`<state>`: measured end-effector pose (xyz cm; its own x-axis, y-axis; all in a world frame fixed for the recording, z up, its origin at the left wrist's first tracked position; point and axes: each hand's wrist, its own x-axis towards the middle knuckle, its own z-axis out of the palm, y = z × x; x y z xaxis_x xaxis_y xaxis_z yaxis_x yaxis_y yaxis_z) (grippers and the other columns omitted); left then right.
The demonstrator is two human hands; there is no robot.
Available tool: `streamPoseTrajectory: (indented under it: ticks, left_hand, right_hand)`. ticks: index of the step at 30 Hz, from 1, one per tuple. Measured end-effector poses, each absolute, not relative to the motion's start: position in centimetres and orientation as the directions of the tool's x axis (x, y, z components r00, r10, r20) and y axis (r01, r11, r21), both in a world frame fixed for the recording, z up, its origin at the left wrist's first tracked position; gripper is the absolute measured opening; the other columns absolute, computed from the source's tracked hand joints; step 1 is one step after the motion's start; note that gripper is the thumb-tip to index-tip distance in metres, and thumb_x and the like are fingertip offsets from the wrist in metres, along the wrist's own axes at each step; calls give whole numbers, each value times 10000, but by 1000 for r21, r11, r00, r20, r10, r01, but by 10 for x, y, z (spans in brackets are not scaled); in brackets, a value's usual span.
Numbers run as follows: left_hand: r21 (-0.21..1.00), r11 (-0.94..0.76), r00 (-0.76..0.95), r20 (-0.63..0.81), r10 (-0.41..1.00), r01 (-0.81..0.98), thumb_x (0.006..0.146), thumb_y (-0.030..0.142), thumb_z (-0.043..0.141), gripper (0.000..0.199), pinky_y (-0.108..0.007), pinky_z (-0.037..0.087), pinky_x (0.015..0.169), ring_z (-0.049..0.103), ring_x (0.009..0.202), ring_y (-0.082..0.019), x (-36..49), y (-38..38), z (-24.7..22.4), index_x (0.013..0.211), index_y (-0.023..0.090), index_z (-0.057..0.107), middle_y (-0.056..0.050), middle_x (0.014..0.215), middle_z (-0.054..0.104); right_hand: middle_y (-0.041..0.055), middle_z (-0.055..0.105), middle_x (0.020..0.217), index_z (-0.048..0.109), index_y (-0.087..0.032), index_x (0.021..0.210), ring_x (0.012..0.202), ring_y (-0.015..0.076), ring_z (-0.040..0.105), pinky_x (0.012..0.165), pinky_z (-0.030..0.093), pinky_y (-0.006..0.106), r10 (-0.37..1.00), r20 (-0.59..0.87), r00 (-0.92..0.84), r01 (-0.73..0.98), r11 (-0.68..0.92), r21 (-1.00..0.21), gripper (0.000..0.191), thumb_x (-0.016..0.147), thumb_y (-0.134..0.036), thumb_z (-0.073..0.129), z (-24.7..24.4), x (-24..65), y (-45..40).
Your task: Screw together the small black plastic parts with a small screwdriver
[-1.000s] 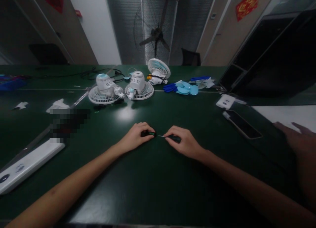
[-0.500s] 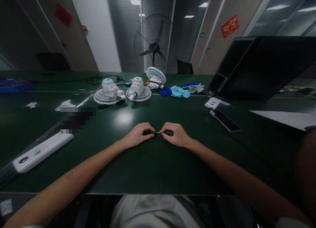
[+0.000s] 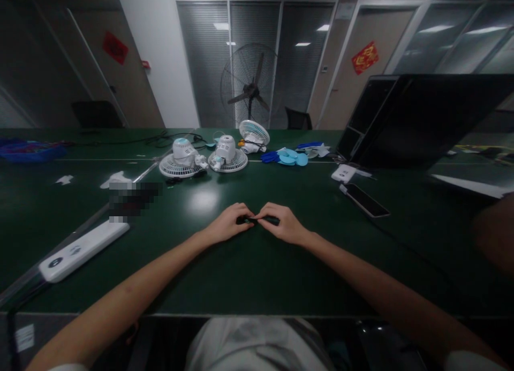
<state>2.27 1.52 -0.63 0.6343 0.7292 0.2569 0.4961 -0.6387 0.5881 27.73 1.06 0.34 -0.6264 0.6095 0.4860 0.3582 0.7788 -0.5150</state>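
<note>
Both my hands meet over the middle of the green table, their fingertips almost touching. My left hand (image 3: 229, 222) is closed, thumb and fingers pinching a small dark piece (image 3: 242, 220) whose kind I cannot make out. In my right hand (image 3: 283, 224), thumb and forefinger grip a slim dark-handled tool (image 3: 273, 220), possibly a screwdriver. Its handle lies back under the palm, and its thin end points left at the dark piece. The fingers cover much of both things, so whether they touch is hidden.
White fan heads (image 3: 182, 159) lie beyond my hands, with blue gloves (image 3: 287, 157) to their right. A phone (image 3: 367, 199) and white box (image 3: 343, 173) sit at right near a large black monitor (image 3: 425, 119). A long white device (image 3: 84, 251) lies at left.
My hands have drawn slightly closer together, and the thin metal shaft that showed between them is now mostly covered. The camera view has tilted up a little.
</note>
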Motion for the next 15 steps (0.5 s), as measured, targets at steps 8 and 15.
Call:
streamPoseTrajectory:
  ticks: [8,15]
  left_hand:
    - [604,-646,682,220,697,466,919,372,736,457,-399,520,972,605,1084,-245,11,8,8,1347,247,637,-90,1244,613]
    - [622,-652,717,200,668,434,947,400,725,444,-396,502,1006,594,1143,-243,5,8,12,1362,273,636,-89,1297,604]
  right_hand:
    - [78,737,1028,757,-205,1069,927,217,709,867,564,368,650,539,-536,395,757,-520,137,984,-233,653,-1,286,13]
    - [71,732,1043,755,-206,1079,920,204,703,851,563,346,637,536,-554,396,768,-503,142,982,-220,653,-1,285,11]
